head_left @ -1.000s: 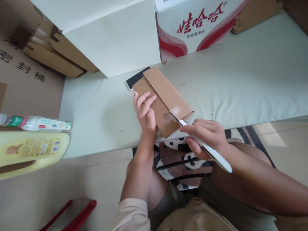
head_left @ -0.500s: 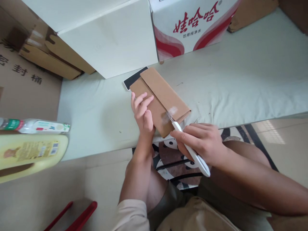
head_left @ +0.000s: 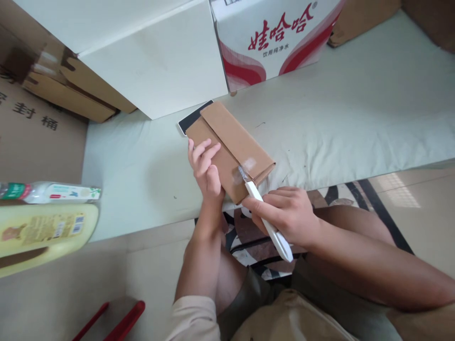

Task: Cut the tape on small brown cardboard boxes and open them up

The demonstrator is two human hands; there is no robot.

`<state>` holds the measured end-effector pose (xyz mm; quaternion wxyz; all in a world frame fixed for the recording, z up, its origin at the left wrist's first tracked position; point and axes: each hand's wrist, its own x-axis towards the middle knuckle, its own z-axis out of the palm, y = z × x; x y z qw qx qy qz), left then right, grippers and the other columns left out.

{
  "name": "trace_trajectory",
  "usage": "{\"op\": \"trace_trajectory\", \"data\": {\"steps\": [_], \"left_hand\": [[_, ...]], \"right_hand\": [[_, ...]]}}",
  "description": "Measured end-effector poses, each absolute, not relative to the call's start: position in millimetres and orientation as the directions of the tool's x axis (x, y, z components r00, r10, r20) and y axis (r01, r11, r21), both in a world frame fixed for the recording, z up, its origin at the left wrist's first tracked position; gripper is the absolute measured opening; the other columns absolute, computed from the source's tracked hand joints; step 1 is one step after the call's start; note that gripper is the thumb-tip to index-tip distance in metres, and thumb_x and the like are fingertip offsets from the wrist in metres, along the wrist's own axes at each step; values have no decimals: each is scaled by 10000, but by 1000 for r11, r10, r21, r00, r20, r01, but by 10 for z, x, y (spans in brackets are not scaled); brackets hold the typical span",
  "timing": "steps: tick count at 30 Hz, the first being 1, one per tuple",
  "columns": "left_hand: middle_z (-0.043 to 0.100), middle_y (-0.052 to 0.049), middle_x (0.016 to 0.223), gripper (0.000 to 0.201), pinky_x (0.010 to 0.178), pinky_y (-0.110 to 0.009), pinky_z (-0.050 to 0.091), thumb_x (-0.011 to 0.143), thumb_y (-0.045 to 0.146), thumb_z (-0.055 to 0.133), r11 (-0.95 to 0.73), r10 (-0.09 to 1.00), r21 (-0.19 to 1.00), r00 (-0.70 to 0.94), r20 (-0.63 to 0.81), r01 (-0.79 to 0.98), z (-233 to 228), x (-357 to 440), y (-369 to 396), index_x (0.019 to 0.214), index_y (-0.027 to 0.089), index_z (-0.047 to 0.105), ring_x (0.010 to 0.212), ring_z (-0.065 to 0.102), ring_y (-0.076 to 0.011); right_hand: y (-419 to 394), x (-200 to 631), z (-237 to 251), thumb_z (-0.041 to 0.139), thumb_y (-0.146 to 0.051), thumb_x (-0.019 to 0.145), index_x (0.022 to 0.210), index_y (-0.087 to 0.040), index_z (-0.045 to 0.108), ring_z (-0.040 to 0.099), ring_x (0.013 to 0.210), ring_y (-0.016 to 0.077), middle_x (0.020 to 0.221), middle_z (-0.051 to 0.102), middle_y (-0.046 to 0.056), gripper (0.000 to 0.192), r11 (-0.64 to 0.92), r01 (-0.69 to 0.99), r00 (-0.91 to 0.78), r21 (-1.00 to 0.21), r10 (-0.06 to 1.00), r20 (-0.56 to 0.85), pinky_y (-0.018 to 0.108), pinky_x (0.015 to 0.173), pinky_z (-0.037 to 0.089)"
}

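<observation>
1. The brown cardboard packet (head_left: pixel 237 134) rests on the cloth-covered worktop (head_left: pixel 355 118), flap folded over, tape across its seam; its contents are hidden.
2. The left hand (head_left: pixel 204 166) rests at its left side, fingers parted; I cannot tell whether it grips.
3. The right hand (head_left: pixel 284 213) pinches a white-handled cutter (head_left: pixel 254 192), blade at the tape.
4. Behind stand a plain white box (head_left: pixel 159 71) and a red-and-white carton (head_left: pixel 273 52), insides out of sight.
5. At left lie a labelled bottle (head_left: pixel 69 193) and a yellow jug (head_left: pixel 46 232), both cut off.
6. The packet partly covers a dark, white-rimmed slab (head_left: pixel 193 117).
7. 2 red bars (head_left: pixel 124 322) leave the lower edge.
</observation>
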<state>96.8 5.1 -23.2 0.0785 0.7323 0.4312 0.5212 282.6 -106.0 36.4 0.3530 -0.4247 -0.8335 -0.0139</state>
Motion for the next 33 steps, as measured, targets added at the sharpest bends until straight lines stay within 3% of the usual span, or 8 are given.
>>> {"op": "trace_trajectory", "data": {"steps": [9, 21, 26, 30, 33], "left_hand": [[640, -73, 1306, 529, 1313, -535, 180, 1040, 429, 219, -640, 695, 563, 80, 715, 524, -232, 995, 50, 1233, 236, 671, 1352, 527, -255], [646, -93, 1296, 569, 1320, -544, 139, 1035, 496, 216, -628, 700, 548, 93, 708, 552, -229, 970, 67, 1231, 228, 678, 1386, 504, -275], [631, -78, 1317, 515, 1329, -555, 100, 1036, 458, 255, -656, 693, 576, 86, 716, 488, -248, 974, 72, 1239, 249, 679, 1396, 498, -275], [648, -80, 1273, 508, 1329, -566, 89, 1027, 452, 260, -673, 672, 557, 87, 736, 487, -249, 975, 95, 1218, 245, 684, 1329, 550, -269], [633, -90, 1286, 536, 1326, -566, 93, 1026, 478, 240, -646, 689, 552, 91, 719, 527, -244, 966, 97, 1232, 238, 673, 1390, 500, -284]], "right_hand": [[-1107, 2823, 396, 448, -147, 939, 849, -190, 636, 380, 467, 97, 532, 536, -54, 212, 630, 698, -453, -340, 756, 472, 278, 521, 218], [-1120, 2677, 377, 470, -120, 842, 833, -221, 585, 394, 444, 85, 525, 546, -74, 153, 493, 701, -316, -515, 862, 396, 251, 504, 182], [-1161, 2677, 393, 458, -120, 822, 812, -220, 576, 392, 443, 82, 518, 538, -69, 155, 500, 696, -314, -515, 857, 409, 242, 509, 184], [-1111, 2681, 406, 458, -155, 825, 832, -231, 577, 394, 429, 88, 515, 547, -70, 141, 438, 712, -297, -549, 896, 330, 248, 499, 169], [-1086, 2690, 404, 487, -167, 819, 848, -231, 573, 426, 438, 88, 533, 575, -69, 112, 427, 741, -323, -519, 903, 284, 246, 502, 156]]}}
